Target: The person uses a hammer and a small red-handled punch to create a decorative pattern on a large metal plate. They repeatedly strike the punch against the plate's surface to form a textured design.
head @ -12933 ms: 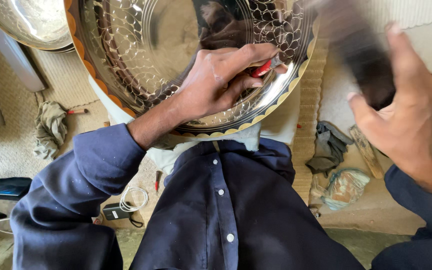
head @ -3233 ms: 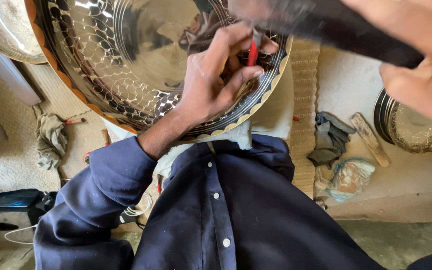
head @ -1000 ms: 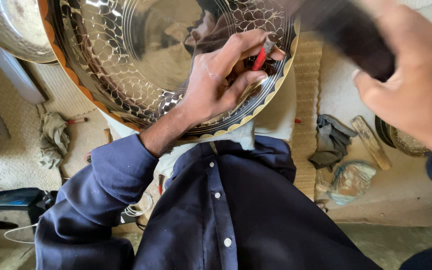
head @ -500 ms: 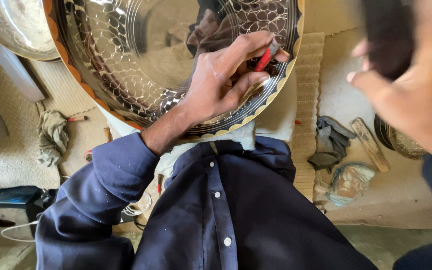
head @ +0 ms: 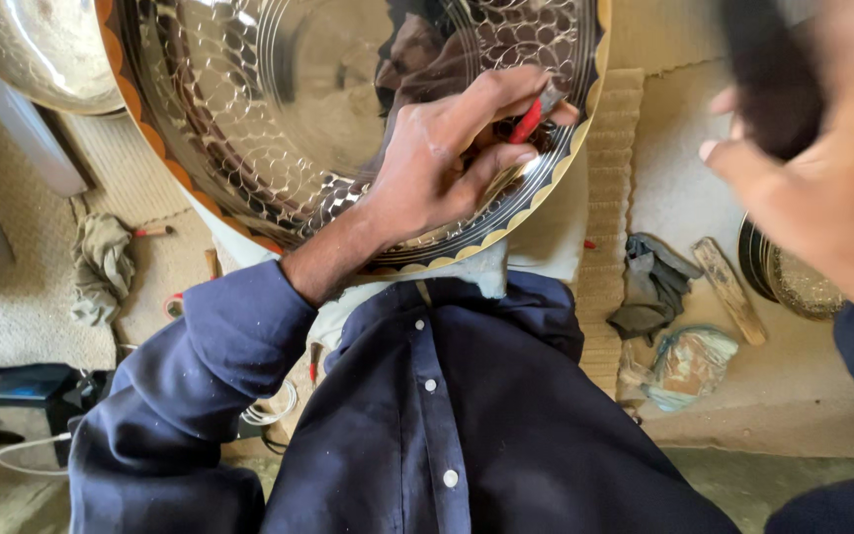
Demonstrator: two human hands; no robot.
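The left hand (head: 437,163) is closed in a pinch around a small red-handled punch (head: 529,117), the tip set against the patterned band near the right rim of a large polished metal tray (head: 279,109). The right hand (head: 822,188) is raised at the far right, blurred, its fingers wrapped around a dark hammer-like tool (head: 768,79); the head of that tool cannot be made out. The tray is propped across the lap, tilted toward the camera, filling the upper middle of the view, with its scalloped edge resting on a pale cloth (head: 536,247) just above the dark blue shirt (head: 447,415).

The tray is judged stiff but thin, fairly light for its size, slippery on its mirror face and easily dented or scratched; it would best be held by the rim, with the face left untouched. The punch is small, rigid and easy to let slip, so a hold low on the shaft is suggested.

Counted: one tray in work, a second shiny dish (head: 22,54) at the upper left, a third plate (head: 793,277) partly hidden at the right, one punch, one striking tool, one grey rag (head: 101,267), one dark rag (head: 654,287), one wooden stick (head: 728,289).
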